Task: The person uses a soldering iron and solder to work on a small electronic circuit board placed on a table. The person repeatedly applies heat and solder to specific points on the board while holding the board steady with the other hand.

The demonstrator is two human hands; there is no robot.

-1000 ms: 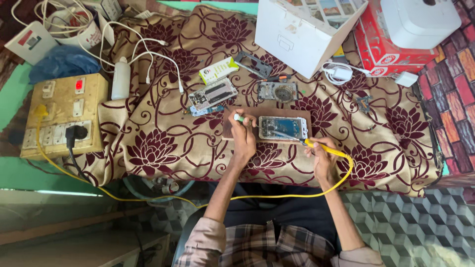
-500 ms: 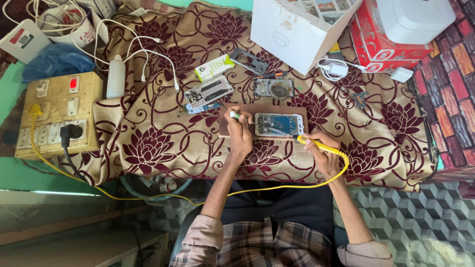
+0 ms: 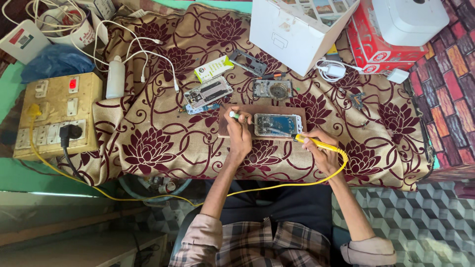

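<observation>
An opened phone with exposed blue circuitry [image 3: 278, 124] lies on a brown wooden board [image 3: 225, 129]. Right hand [image 3: 321, 153], at 4 o'clock, grips a yellow-handled soldering iron [image 3: 316, 144]. Left hand [image 3: 239, 138], at 9 o'clock, pinches a small white-and-green tool [image 3: 234, 115].

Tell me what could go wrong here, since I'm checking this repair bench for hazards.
The yellow soldering iron in the right hand works on the opened phone close to the left hand; a slip might burn fingers or damage the board. Its yellow cord hangs off the table edge across the lap and could snag. The floral cloth around the wooden board might scorch if the iron is laid down.
</observation>
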